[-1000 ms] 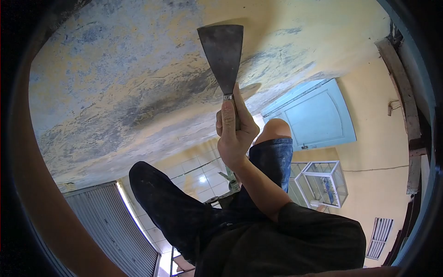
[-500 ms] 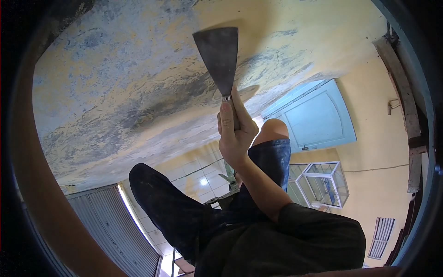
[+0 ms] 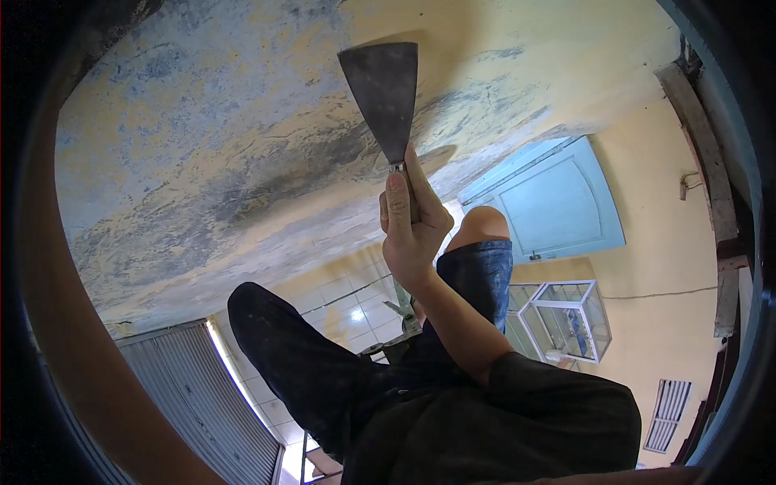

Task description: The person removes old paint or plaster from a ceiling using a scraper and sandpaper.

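One putty knife (image 3: pixel 385 93), barely moved, sits in the right hand (image 3: pixel 414 242), left of the blue door (image 3: pixel 559 204), grip snug, so it faces the same patch of wall (image 3: pixel 242 190); left hand unseen.

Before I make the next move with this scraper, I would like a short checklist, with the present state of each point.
1. Right hand closed around the scraper handle: ok.
2. Blade free of the fingers: ok, the hand sits below it.
3. Blade touching the wall: cannot tell from this angle.
4. Wall surface even: not ok, it is patchy with dark marks.
5. Left hand's position: cannot tell, it is out of view.
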The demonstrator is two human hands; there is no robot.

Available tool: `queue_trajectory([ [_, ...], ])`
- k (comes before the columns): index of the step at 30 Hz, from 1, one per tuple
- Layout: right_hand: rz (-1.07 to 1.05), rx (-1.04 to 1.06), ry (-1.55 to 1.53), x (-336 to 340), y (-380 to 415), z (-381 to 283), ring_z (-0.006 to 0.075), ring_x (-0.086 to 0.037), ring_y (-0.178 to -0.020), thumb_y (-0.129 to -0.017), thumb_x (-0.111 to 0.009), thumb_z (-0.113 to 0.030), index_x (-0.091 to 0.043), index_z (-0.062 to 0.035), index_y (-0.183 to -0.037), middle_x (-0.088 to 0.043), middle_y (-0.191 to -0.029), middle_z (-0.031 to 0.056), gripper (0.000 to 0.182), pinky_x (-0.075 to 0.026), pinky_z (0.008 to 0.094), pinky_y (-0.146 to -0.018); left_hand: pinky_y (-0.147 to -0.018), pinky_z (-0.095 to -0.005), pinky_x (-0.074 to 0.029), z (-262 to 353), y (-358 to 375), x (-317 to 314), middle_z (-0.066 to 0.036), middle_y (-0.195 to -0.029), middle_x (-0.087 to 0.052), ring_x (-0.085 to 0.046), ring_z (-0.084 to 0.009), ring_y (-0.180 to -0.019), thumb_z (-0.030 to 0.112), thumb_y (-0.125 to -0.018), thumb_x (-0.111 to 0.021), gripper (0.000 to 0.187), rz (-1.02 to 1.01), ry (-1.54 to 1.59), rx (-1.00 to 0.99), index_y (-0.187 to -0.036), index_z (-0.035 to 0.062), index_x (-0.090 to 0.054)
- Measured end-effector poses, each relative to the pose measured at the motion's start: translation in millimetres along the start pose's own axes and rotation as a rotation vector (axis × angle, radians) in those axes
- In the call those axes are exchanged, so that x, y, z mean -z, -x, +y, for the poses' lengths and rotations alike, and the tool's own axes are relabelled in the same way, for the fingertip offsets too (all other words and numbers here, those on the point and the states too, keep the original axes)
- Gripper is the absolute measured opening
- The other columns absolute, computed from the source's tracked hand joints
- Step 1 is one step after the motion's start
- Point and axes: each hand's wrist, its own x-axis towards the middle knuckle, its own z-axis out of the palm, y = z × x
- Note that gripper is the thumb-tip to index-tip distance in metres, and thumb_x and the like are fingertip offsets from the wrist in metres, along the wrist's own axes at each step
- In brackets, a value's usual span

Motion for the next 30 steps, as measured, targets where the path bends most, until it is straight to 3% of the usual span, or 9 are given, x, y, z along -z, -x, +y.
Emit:
queue_trajectory([
  [30,0.009,0.03,-0.036,-2.2,2.2,1.1,-0.0017,-0.034,-0.049,-0.1,-0.054,-0.003,-0.05,0.0025,-0.14,-0.047,-0.063,-0.0072,0.04,-0.028,0.0163,-0.043,-0.097,-0.0423,-0.04,-23.5,-10.8,10.5,-0.021,-0.126,-0.058,-0.054,-0.037,-0.113,0.03,-0.099,-0.06,0.041,0.066,0.029,0.01,-0.126,-0.0004,-0.057],
])
